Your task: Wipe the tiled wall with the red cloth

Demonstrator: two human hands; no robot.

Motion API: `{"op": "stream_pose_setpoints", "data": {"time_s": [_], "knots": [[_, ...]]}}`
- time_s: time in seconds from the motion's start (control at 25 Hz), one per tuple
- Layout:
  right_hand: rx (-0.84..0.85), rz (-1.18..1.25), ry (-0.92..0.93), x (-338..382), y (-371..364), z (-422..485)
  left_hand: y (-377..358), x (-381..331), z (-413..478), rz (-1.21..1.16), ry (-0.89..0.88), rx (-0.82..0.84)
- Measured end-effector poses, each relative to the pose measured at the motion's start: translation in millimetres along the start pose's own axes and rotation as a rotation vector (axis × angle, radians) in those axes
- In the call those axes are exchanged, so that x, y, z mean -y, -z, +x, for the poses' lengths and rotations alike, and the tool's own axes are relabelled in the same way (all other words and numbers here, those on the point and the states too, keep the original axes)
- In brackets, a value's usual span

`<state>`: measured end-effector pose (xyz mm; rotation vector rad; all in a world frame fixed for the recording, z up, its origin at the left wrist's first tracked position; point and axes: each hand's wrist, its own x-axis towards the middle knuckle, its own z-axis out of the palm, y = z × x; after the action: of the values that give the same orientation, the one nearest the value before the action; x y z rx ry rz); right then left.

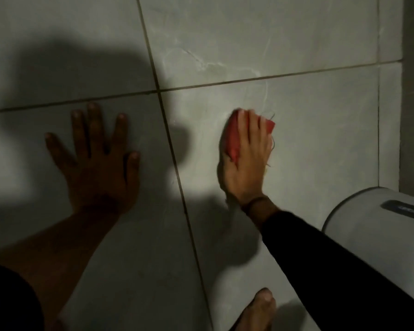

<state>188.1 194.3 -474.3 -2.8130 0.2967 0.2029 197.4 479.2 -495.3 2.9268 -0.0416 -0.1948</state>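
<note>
The tiled wall (296,139) fills the view, made of large grey marbled tiles with dark grout lines. My right hand (246,163) presses the red cloth (233,134) flat against a tile right of the vertical grout line, and frayed threads stick out beside the fingers. My left hand (96,158) lies flat on the wall to the left, in shadow, fingers spread and holding nothing. A dark sleeve covers my right forearm.
A white cylindrical appliance (373,235) with a dark label juts in at the lower right, close to my right arm. The wall corner (402,115) runs down the right side. A bare foot (258,311) shows at the bottom edge.
</note>
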Motion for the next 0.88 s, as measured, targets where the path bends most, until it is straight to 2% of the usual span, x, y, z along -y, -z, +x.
{"op": "stream_pose_setpoints", "data": {"time_s": [0.08,0.12,0.2,0.24,0.32,0.36,0.4,0.48,0.56,0.64,0.72,0.76,0.8,0.84,0.88], "knots": [[0.011,-0.056,0.117,13.4,-16.2,-12.4,-1.0,2.5,-1.0,-0.010,0.004,-0.004],[0.090,-0.087,0.182,12.1,-19.7,-47.0,-0.9,3.1,-1.1,-0.013,0.006,0.002],[0.201,-0.135,0.198,-13.9,-2.5,-123.2,-0.1,2.4,-1.0,-0.014,0.013,0.015],[0.214,-0.106,0.140,-36.5,10.8,-130.3,-0.1,1.3,-0.7,-0.016,0.015,0.018],[0.152,-0.006,-0.072,-64.0,25.6,-85.0,0.0,0.1,-1.2,-0.024,0.015,0.024],[0.059,0.040,-0.185,-65.4,28.8,-41.2,-0.1,-0.7,-1.5,-0.031,0.013,0.026],[-0.036,0.053,-0.205,-57.5,29.9,-0.7,0.2,-0.7,-1.6,-0.039,0.012,0.026],[-0.049,0.002,-0.043,-36.3,20.5,27.2,1.6,1.0,-1.1,-0.064,0.013,0.030],[0.088,-0.043,0.109,-35.2,13.6,-14.7,3.3,-0.2,-1.2,-0.077,0.014,0.033],[0.176,-0.038,0.095,-53.5,31.6,-58.0,4.3,-0.8,-2.6,-0.074,0.031,0.037],[0.107,0.032,-0.083,-71.3,48.3,-25.5,3.1,-0.8,-3.6,-0.074,0.028,0.026],[0.033,0.057,-0.208,-67.3,51.4,12.8,1.7,-0.8,-3.6,-0.072,0.021,0.017],[-0.052,0.050,-0.251,-54.2,49.4,58.3,0.2,0.3,-3.1,-0.062,0.018,0.011],[-0.087,0.010,-0.175,-34.4,44.8,93.9,-1.0,1.6,-2.1,-0.047,0.016,0.012],[-0.087,-0.045,-0.016,-11.9,34.3,110.7,-1.9,2.7,-1.1,-0.033,0.014,0.017]]}}
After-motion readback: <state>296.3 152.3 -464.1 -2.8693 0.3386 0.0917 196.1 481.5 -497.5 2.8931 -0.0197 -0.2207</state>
